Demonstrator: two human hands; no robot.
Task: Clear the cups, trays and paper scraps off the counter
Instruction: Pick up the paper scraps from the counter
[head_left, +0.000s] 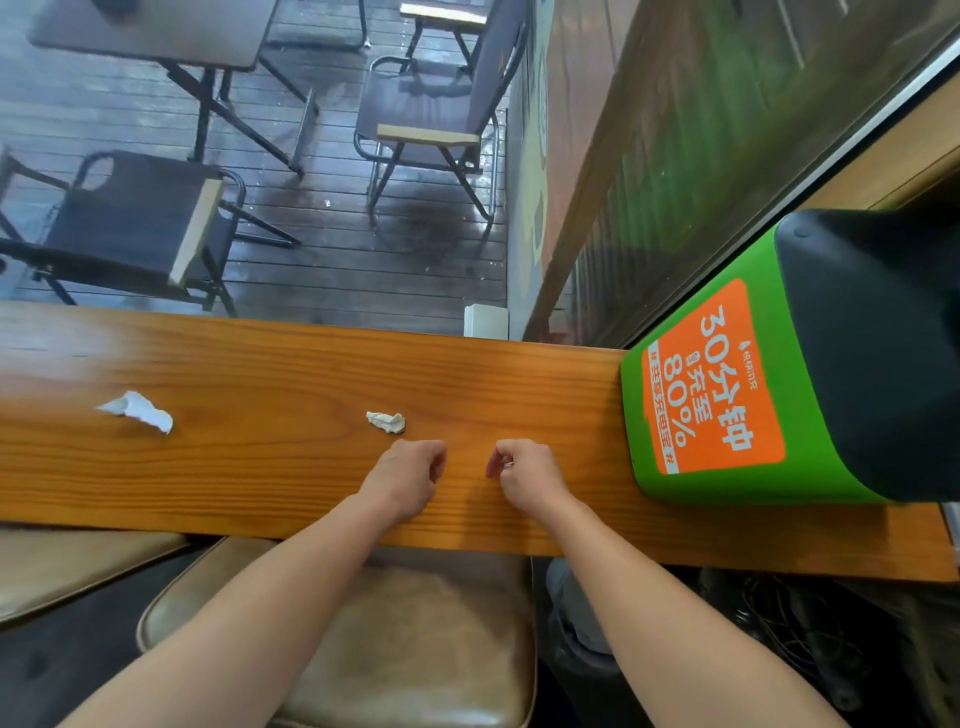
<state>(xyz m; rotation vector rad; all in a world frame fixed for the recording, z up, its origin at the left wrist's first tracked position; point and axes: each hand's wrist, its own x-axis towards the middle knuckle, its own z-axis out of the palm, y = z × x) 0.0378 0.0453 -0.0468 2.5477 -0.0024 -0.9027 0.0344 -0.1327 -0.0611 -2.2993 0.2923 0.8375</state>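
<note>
Head view. A long wooden tabletop (260, 467) is seen from above, varnished orange-brown with a pronounced grain running left to right. No cups or trays are visible on the part shown; it is judged that these have either been removed or lie outside the view. Two paper scraps are left. A larger white scrap (137, 410), crumpled and torn at the edges, lies at the far left of the board. A smaller crumpled scrap (386, 421), off-white and tightly wadded, lies near the middle, just beyond the left hand (408, 475).

Both hands are held over the near half of the tabletop, close together. The left hand's fingers (436, 462) are curled loosely inward and nothing is seen between them. The right hand (527, 475) is likewise curled; a small pale glint is noted at its fingers (501, 462), but whether a fragment is pinched there cannot be told.

At the right end a green plastic charging kiosk (727, 384) with a smooth dark top and an orange printed panel stands on the board. A worn brown leather stool (415, 649) is placed below the near edge. Beyond the far edge, folding chairs (431, 124) stand on wet dark decking.

The task is judged largely advanced, with the scraps outstanding.
</note>
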